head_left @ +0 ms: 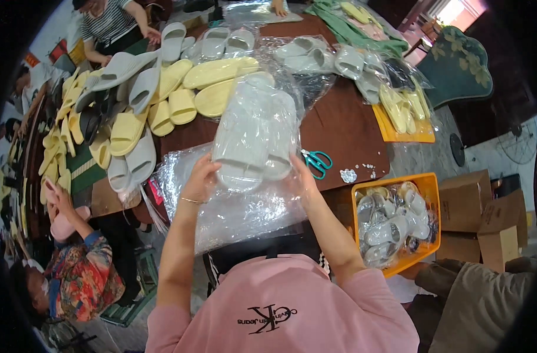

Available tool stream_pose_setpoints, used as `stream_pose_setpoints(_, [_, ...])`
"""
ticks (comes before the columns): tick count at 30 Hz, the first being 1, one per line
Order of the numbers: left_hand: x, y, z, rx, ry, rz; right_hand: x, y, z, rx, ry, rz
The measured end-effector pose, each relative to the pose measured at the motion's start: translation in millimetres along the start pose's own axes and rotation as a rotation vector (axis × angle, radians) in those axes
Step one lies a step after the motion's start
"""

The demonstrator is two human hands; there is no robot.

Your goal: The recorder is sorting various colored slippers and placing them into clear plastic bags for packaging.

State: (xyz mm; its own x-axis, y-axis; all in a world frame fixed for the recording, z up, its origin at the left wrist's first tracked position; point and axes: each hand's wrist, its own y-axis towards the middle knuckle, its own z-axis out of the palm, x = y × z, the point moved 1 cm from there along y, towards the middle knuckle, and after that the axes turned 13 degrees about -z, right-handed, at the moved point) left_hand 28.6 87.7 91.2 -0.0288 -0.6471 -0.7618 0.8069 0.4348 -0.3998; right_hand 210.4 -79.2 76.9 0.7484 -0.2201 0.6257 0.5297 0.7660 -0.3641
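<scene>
Between my two hands I hold a pair of light grey slide sandals (251, 126) inside a clear plastic bag. My left hand (201, 178) grips the bag's near left corner. On the near right side my right hand (304, 179) has its fingers on the bag, partly hidden behind the film. Below the sandals lies a stack of clear plastic bags (221, 220) at the table's near edge. Teal-handled scissors (317, 163) rest on the table just right of my right hand.
Yellow slides (215, 88) and grey slides (144, 88) pile up on the left. Bagged grey slides (304, 56) lie at the back. An orange crate (438, 220) of bagged slides stands right, beside cardboard boxes (486, 217). Co-workers sit at left, one in a floral top (92, 276).
</scene>
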Motion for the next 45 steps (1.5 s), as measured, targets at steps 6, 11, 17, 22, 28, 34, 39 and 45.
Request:
stream_pose_setpoints(6, [-58,-30,-55,-0.027,0.180,-0.083,-57,-64,-5,0.343,-0.495,0.022])
stream_pose_setpoints(11, [-22,-22,-165,-0.772,0.527,0.112,-26,-61,-12,0.448,-1.077,0.030])
stream_pose_setpoints(17, [46,-67,-130,-1.095,0.983,0.303,9,-12,-31,0.241,-1.607,-0.377])
stream_pose_setpoints(22, [87,-83,-133,-1.011,0.705,0.085,-38,-1,-18,0.549,-1.516,0.145])
stream_pose_setpoints(28, [86,-61,-142,-0.829,0.676,0.108,-54,4,-3,0.487,-1.129,0.163])
stream_pose_setpoints(34, [106,-75,-220,-0.676,0.125,-0.120,-62,35,18,1.056,-1.217,-0.883])
stream_pose_setpoints(39, [94,-67,-200,-0.478,0.123,-0.286,-82,56,17,1.174,-1.866,-0.926])
stream_pose_setpoints(45, [97,-61,-210,-0.401,0.368,-0.256,-130,57,39,1.070,-1.699,-1.231])
